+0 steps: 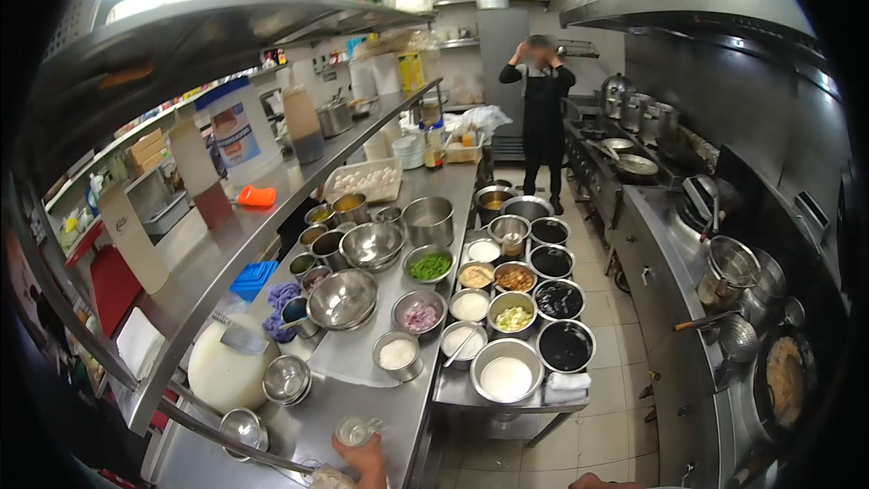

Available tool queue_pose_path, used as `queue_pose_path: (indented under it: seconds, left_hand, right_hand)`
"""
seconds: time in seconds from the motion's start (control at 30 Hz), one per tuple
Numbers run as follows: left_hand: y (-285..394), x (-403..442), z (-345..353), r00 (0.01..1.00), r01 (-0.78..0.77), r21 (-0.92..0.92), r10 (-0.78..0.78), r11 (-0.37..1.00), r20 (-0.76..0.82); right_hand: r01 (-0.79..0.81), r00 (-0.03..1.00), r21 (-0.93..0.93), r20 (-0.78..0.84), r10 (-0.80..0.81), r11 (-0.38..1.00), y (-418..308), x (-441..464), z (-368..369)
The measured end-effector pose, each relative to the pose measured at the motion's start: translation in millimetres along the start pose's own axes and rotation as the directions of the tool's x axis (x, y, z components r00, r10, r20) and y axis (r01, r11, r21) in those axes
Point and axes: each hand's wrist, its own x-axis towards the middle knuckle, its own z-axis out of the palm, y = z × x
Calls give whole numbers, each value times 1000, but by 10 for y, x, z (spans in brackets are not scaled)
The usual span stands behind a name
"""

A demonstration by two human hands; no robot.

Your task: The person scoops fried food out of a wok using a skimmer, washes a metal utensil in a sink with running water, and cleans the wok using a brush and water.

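My left hand is closed around a clear glass cup at the front edge of the steel counter. The cup looks like a mug or small jug; its contents are hard to make out. Only the top of my right hand shows at the bottom edge, over the aisle floor, with its fingers mostly hidden. Beyond the cup stands a steel pot of white granules. To its left are small stacked steel bowls and a single bowl.
A cleaver lies on a round white cutting board. Several pots of ingredients fill the side table. Overhead shelving crosses the left. A stove line runs along the right. One person stands in the aisle, hands raised to the head.
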Motion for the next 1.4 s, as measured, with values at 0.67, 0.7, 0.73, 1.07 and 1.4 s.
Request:
queue_pose_path:
  seconds: [0.67,0.7,0.73,1.07,1.4]
  left_hand:
    - [410,-611,-192,989,-141,372,146,917,14]
    - [526,-681,-223,958,-283,57,280,957,61]
    - [659,-741,-282,959,-280,64,276,958,57]
    - [2254,-1689,-688,862,-283,52,230,958,452]
    - [3304,-2491,-645,505,-216,-137,230,967,832]
  right_hand:
    - [-174,980,-165,68,188,971,499,-464,-884]
    - [-185,978,-154,72,198,971,507,-418,-901]
    - [-196,975,-144,75,208,970,531,-394,-918]
    - [59,996,-221,83,-42,974,209,-223,-770]
    - [67,983,-236,180,-24,969,435,-128,-659]
